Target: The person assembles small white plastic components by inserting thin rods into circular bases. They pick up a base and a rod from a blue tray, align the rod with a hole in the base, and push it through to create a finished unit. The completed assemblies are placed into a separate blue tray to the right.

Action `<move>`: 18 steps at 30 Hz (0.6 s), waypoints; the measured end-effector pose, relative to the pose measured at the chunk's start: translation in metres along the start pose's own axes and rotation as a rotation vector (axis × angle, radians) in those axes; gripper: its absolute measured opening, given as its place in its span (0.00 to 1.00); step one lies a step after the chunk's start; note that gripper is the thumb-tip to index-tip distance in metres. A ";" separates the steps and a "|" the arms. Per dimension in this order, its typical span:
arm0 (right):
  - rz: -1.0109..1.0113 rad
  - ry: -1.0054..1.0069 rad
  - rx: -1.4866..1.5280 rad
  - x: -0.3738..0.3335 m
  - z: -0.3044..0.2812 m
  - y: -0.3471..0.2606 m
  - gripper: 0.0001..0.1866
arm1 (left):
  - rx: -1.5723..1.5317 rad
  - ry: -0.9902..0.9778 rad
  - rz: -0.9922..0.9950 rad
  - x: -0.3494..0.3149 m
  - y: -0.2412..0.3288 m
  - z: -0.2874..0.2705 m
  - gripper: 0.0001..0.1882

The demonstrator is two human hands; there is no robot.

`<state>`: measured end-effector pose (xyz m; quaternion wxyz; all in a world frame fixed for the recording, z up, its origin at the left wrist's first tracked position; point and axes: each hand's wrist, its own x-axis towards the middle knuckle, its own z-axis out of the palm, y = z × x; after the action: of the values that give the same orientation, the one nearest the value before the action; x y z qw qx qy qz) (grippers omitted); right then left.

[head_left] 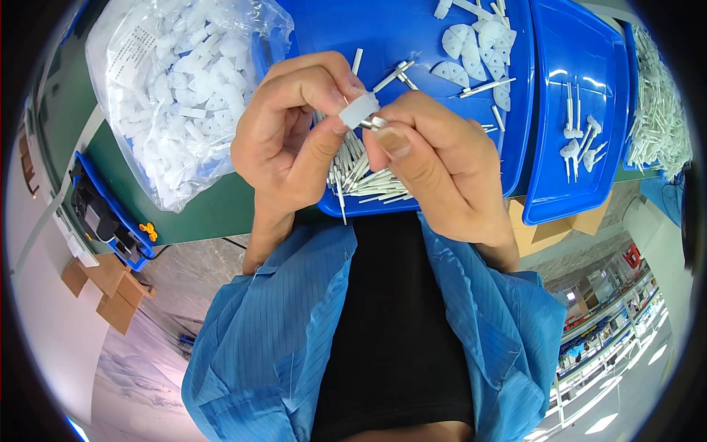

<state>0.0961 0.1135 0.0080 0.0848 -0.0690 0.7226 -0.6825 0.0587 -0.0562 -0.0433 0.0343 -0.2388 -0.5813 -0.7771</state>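
Beside a bag (274,29) with dark print (132,54), white piece (359,111) in left grip (294,132), shiny part (376,123) in right grip (445,166).

The left hand (283,140) and right hand (445,158) are held close together, each thumb (320,153) pinched toward curled fingers (313,87), both wrists (272,215) angled inward from the near side.

Bright light is spread across the scene, glare is thrown on the tray (552,158) at two o'clock, shelves (600,318) near four o'clock are bent, and the corners are blackened.
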 end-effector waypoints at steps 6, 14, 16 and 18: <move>-0.180 0.145 -0.466 -0.002 0.011 0.001 0.05 | 0.128 0.024 0.029 0.000 -0.005 -0.003 0.12; -0.308 0.225 -0.413 -0.005 0.024 -0.002 0.05 | 0.002 0.111 0.155 -0.007 -0.007 0.007 0.13; -0.355 0.199 -0.381 0.001 0.021 0.007 0.08 | -0.019 0.147 0.177 -0.007 -0.004 0.010 0.13; -0.387 0.137 -0.355 0.002 0.011 0.016 0.08 | -0.024 0.229 0.175 -0.005 0.003 0.019 0.15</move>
<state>0.0965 0.1033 -0.0088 -0.1098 -0.1736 0.8083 -0.5517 0.0702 -0.0405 -0.0387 0.1653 -0.1990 -0.5413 -0.8001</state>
